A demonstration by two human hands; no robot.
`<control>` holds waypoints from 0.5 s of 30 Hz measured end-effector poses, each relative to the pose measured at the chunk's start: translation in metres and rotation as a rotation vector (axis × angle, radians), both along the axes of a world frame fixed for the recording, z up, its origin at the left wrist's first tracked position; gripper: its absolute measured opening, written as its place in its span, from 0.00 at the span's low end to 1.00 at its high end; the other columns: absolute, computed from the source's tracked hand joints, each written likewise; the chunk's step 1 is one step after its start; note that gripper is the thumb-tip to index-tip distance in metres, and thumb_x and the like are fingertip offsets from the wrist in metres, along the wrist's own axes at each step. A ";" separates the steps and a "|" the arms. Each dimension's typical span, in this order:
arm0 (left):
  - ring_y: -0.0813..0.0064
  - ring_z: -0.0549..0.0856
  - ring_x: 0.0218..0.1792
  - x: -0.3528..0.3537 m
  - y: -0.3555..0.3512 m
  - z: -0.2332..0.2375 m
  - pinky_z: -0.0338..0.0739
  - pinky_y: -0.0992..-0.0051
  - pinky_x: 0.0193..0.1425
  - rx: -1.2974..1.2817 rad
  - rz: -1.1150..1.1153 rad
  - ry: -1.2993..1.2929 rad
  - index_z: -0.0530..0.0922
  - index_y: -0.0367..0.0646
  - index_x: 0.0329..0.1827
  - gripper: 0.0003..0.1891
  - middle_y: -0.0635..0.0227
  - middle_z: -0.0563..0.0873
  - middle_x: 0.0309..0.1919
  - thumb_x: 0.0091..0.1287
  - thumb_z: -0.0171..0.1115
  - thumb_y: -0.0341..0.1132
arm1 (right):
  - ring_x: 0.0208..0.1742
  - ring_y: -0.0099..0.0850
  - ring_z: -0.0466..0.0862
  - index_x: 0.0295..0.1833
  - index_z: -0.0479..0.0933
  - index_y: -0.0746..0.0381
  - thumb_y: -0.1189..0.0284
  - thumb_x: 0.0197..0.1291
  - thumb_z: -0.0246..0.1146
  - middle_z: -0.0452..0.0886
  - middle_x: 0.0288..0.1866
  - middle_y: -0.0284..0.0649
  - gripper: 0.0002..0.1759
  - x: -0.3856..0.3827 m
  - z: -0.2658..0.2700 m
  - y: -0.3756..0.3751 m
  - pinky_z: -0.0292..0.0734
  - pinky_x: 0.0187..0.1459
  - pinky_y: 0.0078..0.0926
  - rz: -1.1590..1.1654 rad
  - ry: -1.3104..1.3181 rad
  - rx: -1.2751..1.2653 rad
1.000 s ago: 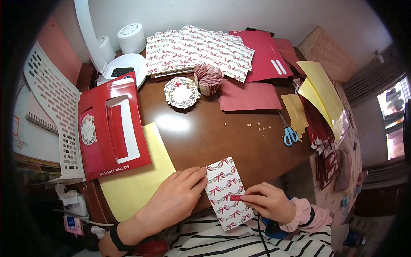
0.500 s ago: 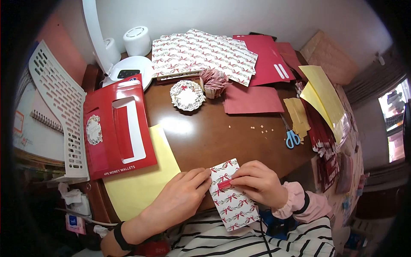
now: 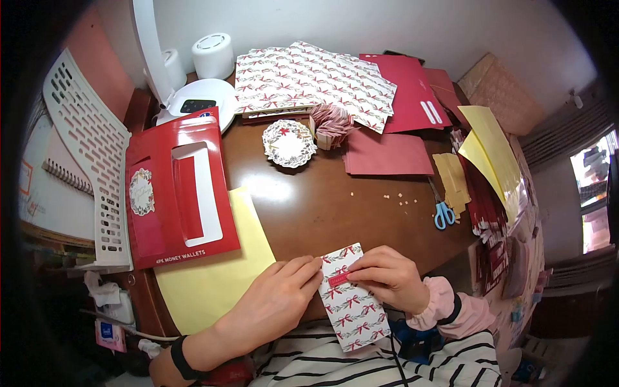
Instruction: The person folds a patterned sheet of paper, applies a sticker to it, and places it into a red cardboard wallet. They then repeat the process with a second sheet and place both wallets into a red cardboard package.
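Observation:
A narrow white card printed with red bows and green garlands lies tilted at the table's front edge, partly over my lap. My left hand has its fingers closed together at the card's upper left edge; the thumb is hidden. With thumb and forefinger, my right hand pinches the right end of a small red label, which lies across the card's upper part. Left of my left hand, a yellow sheet lies partly under a red money wallets box with a cut-out window.
Patterned sheets, round wreath cutouts, a bundle of small pink pieces and red envelopes lie at the back. Blue-handled scissors and small paper scraps are at right. A lamp base stands back left.
The view has shifted slightly. Both hands stay at the card, and the right fingers still pinch the red label's end, with a little more of the label showing.

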State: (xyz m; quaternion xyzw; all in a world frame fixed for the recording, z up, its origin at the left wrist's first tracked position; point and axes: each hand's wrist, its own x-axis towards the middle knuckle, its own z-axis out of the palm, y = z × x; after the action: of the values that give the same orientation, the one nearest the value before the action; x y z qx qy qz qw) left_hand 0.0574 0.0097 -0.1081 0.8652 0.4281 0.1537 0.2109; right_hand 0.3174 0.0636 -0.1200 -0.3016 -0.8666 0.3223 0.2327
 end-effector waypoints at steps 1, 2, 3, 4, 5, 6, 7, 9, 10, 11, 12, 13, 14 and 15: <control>0.61 0.80 0.65 0.000 0.000 0.001 0.77 0.63 0.64 0.000 -0.002 0.000 0.83 0.35 0.56 0.18 0.58 0.81 0.62 0.63 0.68 0.30 | 0.48 0.36 0.85 0.45 0.88 0.60 0.79 0.50 0.75 0.87 0.47 0.37 0.14 0.000 0.000 0.000 0.81 0.52 0.34 -0.002 0.004 0.006; 0.61 0.80 0.65 0.000 0.000 0.001 0.77 0.63 0.64 0.003 0.001 0.002 0.83 0.35 0.56 0.18 0.58 0.81 0.62 0.63 0.67 0.29 | 0.48 0.36 0.85 0.45 0.88 0.60 0.79 0.50 0.75 0.87 0.47 0.36 0.14 -0.001 -0.001 0.000 0.81 0.52 0.34 -0.005 0.009 0.012; 0.61 0.80 0.65 0.000 0.000 0.002 0.77 0.63 0.64 0.006 0.004 0.004 0.83 0.35 0.56 0.18 0.58 0.81 0.62 0.63 0.67 0.29 | 0.48 0.36 0.85 0.45 0.88 0.60 0.79 0.50 0.75 0.87 0.47 0.36 0.14 -0.001 -0.001 0.000 0.81 0.52 0.34 -0.006 0.009 0.012; 0.61 0.80 0.65 0.000 0.000 0.002 0.77 0.63 0.64 0.007 0.003 0.005 0.83 0.35 0.56 0.18 0.58 0.81 0.62 0.63 0.67 0.29 | 0.48 0.36 0.85 0.45 0.88 0.60 0.79 0.50 0.75 0.87 0.47 0.36 0.14 -0.001 -0.002 0.000 0.81 0.51 0.34 -0.008 0.011 0.017; 0.61 0.80 0.65 0.000 0.000 0.002 0.77 0.63 0.64 0.008 0.003 0.005 0.83 0.35 0.56 0.18 0.58 0.81 0.62 0.63 0.67 0.29 | 0.48 0.36 0.85 0.45 0.88 0.60 0.79 0.50 0.75 0.87 0.47 0.36 0.14 -0.002 -0.003 0.000 0.81 0.51 0.34 -0.009 0.013 0.021; 0.61 0.80 0.64 0.000 0.000 0.002 0.77 0.63 0.64 0.009 0.004 0.005 0.83 0.35 0.55 0.17 0.58 0.82 0.62 0.63 0.67 0.29 | 0.48 0.36 0.85 0.45 0.88 0.60 0.79 0.50 0.75 0.87 0.47 0.36 0.14 -0.002 -0.003 0.000 0.81 0.51 0.34 -0.010 0.013 0.022; 0.61 0.80 0.64 0.000 0.000 0.002 0.77 0.63 0.64 0.010 0.004 0.005 0.83 0.35 0.55 0.17 0.58 0.82 0.62 0.63 0.67 0.29 | 0.47 0.36 0.85 0.45 0.88 0.60 0.79 0.50 0.75 0.87 0.46 0.37 0.14 -0.002 -0.003 0.000 0.81 0.51 0.34 -0.011 0.012 0.026; 0.61 0.80 0.65 0.000 0.000 0.002 0.77 0.64 0.64 0.006 0.001 0.008 0.83 0.35 0.56 0.18 0.59 0.82 0.62 0.63 0.68 0.29 | 0.47 0.36 0.85 0.45 0.88 0.60 0.79 0.50 0.75 0.87 0.46 0.37 0.14 -0.002 -0.003 0.000 0.82 0.51 0.33 -0.013 0.010 0.029; 0.61 0.80 0.65 0.000 0.000 0.002 0.77 0.64 0.64 0.006 0.001 0.008 0.83 0.35 0.56 0.18 0.59 0.82 0.62 0.63 0.68 0.29 | 0.47 0.36 0.85 0.44 0.88 0.60 0.79 0.50 0.75 0.88 0.46 0.37 0.14 -0.002 -0.003 0.000 0.82 0.50 0.33 -0.014 0.007 0.029; 0.61 0.80 0.65 0.000 0.000 0.002 0.77 0.64 0.64 0.005 0.003 0.008 0.83 0.35 0.56 0.18 0.59 0.82 0.62 0.63 0.68 0.29 | 0.47 0.36 0.85 0.44 0.88 0.61 0.79 0.50 0.75 0.88 0.46 0.37 0.14 -0.002 -0.003 0.000 0.82 0.50 0.33 -0.016 0.004 0.029; 0.61 0.80 0.65 0.000 0.000 0.002 0.77 0.64 0.64 0.005 0.005 0.008 0.83 0.35 0.56 0.18 0.59 0.82 0.62 0.63 0.67 0.29 | 0.47 0.36 0.85 0.44 0.88 0.61 0.79 0.50 0.75 0.88 0.46 0.37 0.14 -0.003 -0.003 0.000 0.82 0.50 0.33 -0.015 0.004 0.029; 0.61 0.80 0.65 0.000 0.000 0.003 0.77 0.64 0.64 0.005 0.005 0.008 0.83 0.35 0.56 0.18 0.59 0.82 0.62 0.63 0.67 0.29 | 0.47 0.36 0.85 0.44 0.88 0.61 0.79 0.50 0.75 0.88 0.46 0.37 0.14 -0.003 -0.003 0.000 0.82 0.50 0.33 -0.017 0.007 0.028; 0.62 0.80 0.65 0.000 0.000 0.003 0.77 0.64 0.64 0.007 0.004 0.010 0.83 0.35 0.56 0.18 0.59 0.82 0.62 0.63 0.67 0.29 | 0.47 0.36 0.85 0.44 0.88 0.61 0.79 0.50 0.75 0.88 0.46 0.37 0.14 -0.003 -0.003 0.000 0.83 0.49 0.33 -0.019 0.010 0.028; 0.62 0.80 0.65 0.000 0.000 0.003 0.77 0.64 0.64 0.009 0.003 0.013 0.83 0.35 0.56 0.18 0.59 0.82 0.62 0.63 0.67 0.29 | 0.47 0.36 0.85 0.44 0.88 0.61 0.79 0.50 0.75 0.88 0.46 0.37 0.14 -0.003 -0.003 0.000 0.83 0.49 0.33 -0.019 0.010 0.027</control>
State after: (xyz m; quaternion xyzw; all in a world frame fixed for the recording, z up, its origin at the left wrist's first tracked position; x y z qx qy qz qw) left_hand 0.0577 0.0097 -0.1051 0.8664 0.4301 0.1504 0.2042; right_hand 0.3141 0.0634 -0.1230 -0.3048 -0.8669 0.3098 0.2442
